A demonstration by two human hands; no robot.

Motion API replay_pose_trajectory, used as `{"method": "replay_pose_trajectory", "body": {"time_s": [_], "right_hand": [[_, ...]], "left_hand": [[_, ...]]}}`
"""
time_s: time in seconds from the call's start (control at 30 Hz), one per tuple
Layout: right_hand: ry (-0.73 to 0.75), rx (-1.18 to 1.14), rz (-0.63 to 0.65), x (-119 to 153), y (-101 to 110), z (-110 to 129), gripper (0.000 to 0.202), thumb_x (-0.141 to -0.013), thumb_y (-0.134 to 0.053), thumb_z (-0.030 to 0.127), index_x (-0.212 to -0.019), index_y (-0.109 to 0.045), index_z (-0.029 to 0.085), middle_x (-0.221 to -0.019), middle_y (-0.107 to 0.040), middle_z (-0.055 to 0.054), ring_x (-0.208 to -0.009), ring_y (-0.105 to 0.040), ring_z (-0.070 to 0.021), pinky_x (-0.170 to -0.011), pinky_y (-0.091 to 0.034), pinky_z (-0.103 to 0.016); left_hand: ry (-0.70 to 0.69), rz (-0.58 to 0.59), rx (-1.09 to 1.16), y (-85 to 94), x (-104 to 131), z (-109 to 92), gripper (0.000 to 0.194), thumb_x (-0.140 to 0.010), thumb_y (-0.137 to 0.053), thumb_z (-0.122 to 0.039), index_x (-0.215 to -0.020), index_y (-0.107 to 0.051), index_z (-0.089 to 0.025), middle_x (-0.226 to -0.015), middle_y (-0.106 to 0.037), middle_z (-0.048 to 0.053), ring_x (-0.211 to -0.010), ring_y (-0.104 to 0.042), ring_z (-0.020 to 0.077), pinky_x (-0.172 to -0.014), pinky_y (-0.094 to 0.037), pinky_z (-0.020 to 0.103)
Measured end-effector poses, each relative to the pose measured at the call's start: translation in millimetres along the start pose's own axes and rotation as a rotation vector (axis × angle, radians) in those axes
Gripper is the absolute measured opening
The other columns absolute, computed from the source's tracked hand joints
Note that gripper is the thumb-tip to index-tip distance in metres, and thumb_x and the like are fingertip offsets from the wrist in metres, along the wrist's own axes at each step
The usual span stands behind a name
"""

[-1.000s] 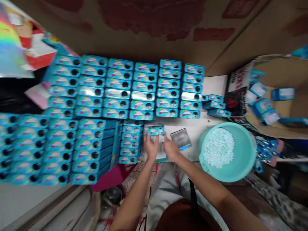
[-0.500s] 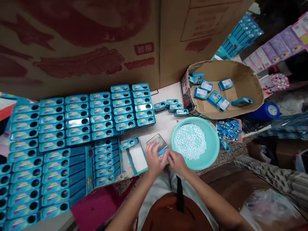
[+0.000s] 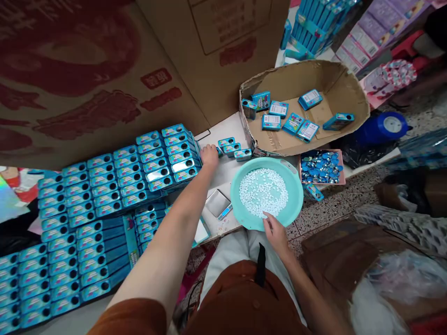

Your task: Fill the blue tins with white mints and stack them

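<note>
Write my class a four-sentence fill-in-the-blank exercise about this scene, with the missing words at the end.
1. The person's ____ hand is at the round turquoise plastic basin.
2. The many small pellets inside that basin are coloured ____.
3. The large open brown box, holding scattered blue rectangular packs, is made of ____.
4. The small rectangular tray full of shiny blue-and-silver caps is coloured ____.

Missing words: right; white; cardboard; pink.
</note>
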State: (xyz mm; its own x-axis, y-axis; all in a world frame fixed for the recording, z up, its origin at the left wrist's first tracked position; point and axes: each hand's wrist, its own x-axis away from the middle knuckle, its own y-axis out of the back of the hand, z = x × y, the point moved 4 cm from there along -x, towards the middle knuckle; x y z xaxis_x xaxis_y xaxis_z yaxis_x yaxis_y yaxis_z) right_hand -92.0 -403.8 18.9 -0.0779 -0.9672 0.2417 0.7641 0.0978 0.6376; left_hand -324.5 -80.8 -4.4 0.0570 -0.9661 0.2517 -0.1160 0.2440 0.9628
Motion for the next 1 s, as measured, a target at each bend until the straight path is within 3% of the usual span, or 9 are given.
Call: {"method": "replay_pose_trajectory", "body": {"time_s": [0.17,0.27,0.33,0.43,0.57,0.63,0.73,0.87,1.0], "right_hand": [[0.054,0.059,0.014,-17,4,-17,0.033,-0.095,-0.038,0.032,-0.112,-0.063,0.019,-0.106,-0.069,-0.009,-0.099,-0.063,-0.0227,-0.087,-0.050,-0.036],[0.092,0.129,-0.001,-46,5,-27,0.033,-0.094,-0.038,0.032,-0.108,-0.064,0.018,-0.099,-0.068,-0.010,-0.095,-0.062,-0.0237,-0.085,-0.050,-0.037],[0.136,0.177,-0.006,-66,2,-30,0.033,-0.094,-0.038,0.031,-0.107,-0.064,0.017,-0.099,-0.066,-0.012,-0.098,-0.060,-0.0250,-0.088,-0.048,-0.038],[0.236,0.241,0.006,-93,-4,-29,0.033,-0.093,-0.038,0.031,-0.108,-0.063,0.015,-0.104,-0.064,-0.014,-0.103,-0.057,-0.0262,-0.092,-0.046,-0.040],[0.364,0.360,0.008,-124,-13,-27,0.038,-0.094,-0.039,0.032,-0.122,-0.056,0.014,-0.119,-0.059,-0.016,-0.115,-0.051,-0.0278,-0.100,-0.041,-0.045],[0.387,0.418,-0.001,-140,-17,-30,0.045,-0.094,-0.039,0.035,-0.131,-0.050,0.013,-0.131,-0.052,-0.017,-0.124,-0.044,-0.0289,-0.105,-0.036,-0.048],[0.365,0.469,-0.012,-164,-25,-39,0.054,-0.093,-0.039,0.040,-0.140,-0.039,0.012,-0.144,-0.039,-0.018,-0.135,-0.031,-0.0304,-0.110,-0.029,-0.052],[0.369,0.483,0.035,-179,-44,-45,0.060,-0.093,-0.039,0.043,-0.144,-0.034,0.012,-0.150,-0.031,-0.017,-0.141,-0.019,-0.0311,-0.112,-0.024,-0.055],[0.363,0.483,0.053,-176,-57,-46,0.060,-0.093,-0.035,0.044,-0.145,-0.032,0.014,-0.151,-0.030,-0.015,-0.141,-0.019,-0.0309,-0.113,-0.021,-0.057]], "left_hand": [[-0.122,-0.139,0.001,40.4,47,-9,0.026,-0.088,-0.039,-0.012,-0.109,-0.049,-0.002,-0.114,-0.052,0.021,-0.110,-0.047,0.0304,-0.091,-0.041,0.047],[-0.173,-0.233,0.019,68.6,109,-3,0.034,-0.088,-0.046,-0.023,-0.118,-0.046,-0.006,-0.115,-0.050,0.019,-0.111,-0.046,0.0317,-0.093,-0.041,0.046],[-0.212,-0.294,0.059,75.4,157,5,0.042,-0.087,-0.050,-0.027,-0.124,-0.044,-0.008,-0.115,-0.050,0.018,-0.110,-0.047,0.0318,-0.091,-0.042,0.044],[-0.209,-0.281,0.138,54.7,221,24,0.043,-0.087,-0.050,-0.031,-0.124,-0.045,-0.010,-0.108,-0.053,0.017,-0.103,-0.050,0.0305,-0.086,-0.045,0.042],[-0.144,-0.188,0.279,-6.6,265,47,0.036,-0.087,-0.051,-0.032,-0.119,-0.050,-0.015,-0.100,-0.054,0.013,-0.097,-0.052,0.0279,-0.084,-0.047,0.041],[-0.098,-0.172,0.331,-32.1,271,55,0.035,-0.087,-0.051,-0.031,-0.119,-0.051,-0.016,-0.101,-0.054,0.012,-0.098,-0.051,0.0275,-0.085,-0.046,0.041],[-0.036,-0.176,0.394,-51.5,269,61,0.036,-0.088,-0.049,-0.032,-0.121,-0.051,-0.017,-0.107,-0.054,0.013,-0.103,-0.049,0.0274,-0.089,-0.045,0.042],[0.015,-0.165,0.454,-53.9,261,65,0.038,-0.089,-0.048,-0.034,-0.123,-0.050,-0.016,-0.112,-0.053,0.013,-0.108,-0.048,0.0271,-0.095,-0.042,0.042],[0.068,-0.126,0.461,-53.4,256,68,0.039,-0.090,-0.047,-0.034,-0.125,-0.050,-0.017,-0.113,-0.053,0.014,-0.110,-0.047,0.0277,-0.097,-0.040,0.043]]}}
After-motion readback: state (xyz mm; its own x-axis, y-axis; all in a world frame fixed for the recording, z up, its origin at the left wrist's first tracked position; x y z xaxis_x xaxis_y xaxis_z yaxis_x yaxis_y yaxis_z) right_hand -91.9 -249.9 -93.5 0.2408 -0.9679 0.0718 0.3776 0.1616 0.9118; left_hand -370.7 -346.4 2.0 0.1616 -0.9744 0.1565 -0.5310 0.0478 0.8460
